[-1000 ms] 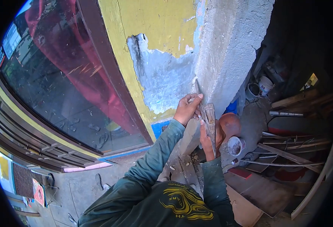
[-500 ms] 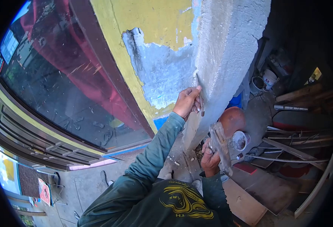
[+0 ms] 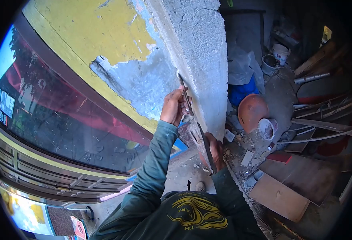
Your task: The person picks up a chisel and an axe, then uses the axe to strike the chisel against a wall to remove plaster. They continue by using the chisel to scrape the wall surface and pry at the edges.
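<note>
Head view: left hand (image 3: 174, 105) is clamping slim metal rod (image 3: 182, 83) between thumb and fingers, grip sitting around middle, both ends sticking out. Rod's upper tip is lying at edge of bare grey patch (image 3: 144, 78), beside rough pillar (image 3: 202, 48); long axis is slanting upper left to lower right. Right hand (image 3: 216, 150) is closing around worn tool (image 3: 202, 144), upper end lying near rod's lower end.

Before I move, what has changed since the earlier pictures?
The right hand swung its block-like tool away from the chisel, then back close to its lower end. The camera view turned. Neither hand let go; the left hand still holds the chisel at the column's edge.
</note>
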`<control>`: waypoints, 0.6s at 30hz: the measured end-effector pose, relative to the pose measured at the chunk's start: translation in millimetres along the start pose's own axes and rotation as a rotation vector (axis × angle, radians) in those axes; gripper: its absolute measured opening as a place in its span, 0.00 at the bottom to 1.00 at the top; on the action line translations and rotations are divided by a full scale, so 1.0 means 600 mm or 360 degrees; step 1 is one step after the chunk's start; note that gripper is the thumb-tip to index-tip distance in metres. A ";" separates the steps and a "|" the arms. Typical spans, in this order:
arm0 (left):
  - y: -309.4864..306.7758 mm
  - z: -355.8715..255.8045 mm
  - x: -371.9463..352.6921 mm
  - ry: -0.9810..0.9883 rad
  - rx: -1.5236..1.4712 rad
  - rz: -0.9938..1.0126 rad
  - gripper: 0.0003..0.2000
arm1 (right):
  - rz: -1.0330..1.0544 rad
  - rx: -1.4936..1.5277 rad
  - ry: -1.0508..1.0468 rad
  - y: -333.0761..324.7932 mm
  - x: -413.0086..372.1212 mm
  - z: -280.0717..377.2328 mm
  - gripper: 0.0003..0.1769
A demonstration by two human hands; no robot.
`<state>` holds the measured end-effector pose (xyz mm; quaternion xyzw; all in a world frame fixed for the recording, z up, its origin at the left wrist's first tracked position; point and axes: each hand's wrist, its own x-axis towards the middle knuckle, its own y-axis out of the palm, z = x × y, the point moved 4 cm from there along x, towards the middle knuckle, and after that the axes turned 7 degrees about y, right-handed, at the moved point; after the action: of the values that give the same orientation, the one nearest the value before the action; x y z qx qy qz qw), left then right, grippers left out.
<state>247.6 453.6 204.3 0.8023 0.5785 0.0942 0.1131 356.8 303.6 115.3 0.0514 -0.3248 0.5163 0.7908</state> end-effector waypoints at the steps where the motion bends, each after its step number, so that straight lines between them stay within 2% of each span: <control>1: 0.001 -0.001 0.000 0.0027 -0.0010 0.0010 0.16 | 0.0017 -0.0029 0.0024 0.005 0.002 -0.004 0.25; 7: 0.002 -0.002 -0.006 0.0015 0.0076 -0.0025 0.18 | 0.0069 0.0089 0.0017 0.001 -0.001 -0.001 0.26; 9: 0.003 0.004 -0.002 0.0001 0.0045 -0.0018 0.19 | 0.0023 0.0002 -0.0127 0.002 -0.002 -0.002 0.25; 10: 0.003 0.005 -0.001 0.0041 0.0041 -0.0055 0.19 | 0.0089 0.0059 0.0051 0.004 0.012 0.000 0.25; 11: 0.003 0.002 0.001 0.0089 0.0037 -0.0085 0.20 | 0.0077 0.0070 0.0047 0.003 0.011 0.009 0.24; 16: 0.005 -0.006 0.002 0.0007 0.0062 -0.0028 0.20 | 0.0025 0.0111 -0.0130 -0.003 0.008 0.020 0.22; 18: -0.007 0.007 0.000 -0.0007 0.0039 -0.0015 0.21 | 0.0029 0.0111 0.0036 0.001 0.024 0.022 0.22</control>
<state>245.1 454.8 198.9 0.8011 0.5831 0.0849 0.1051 353.6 309.7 133.8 0.0700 -0.2980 0.5349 0.7875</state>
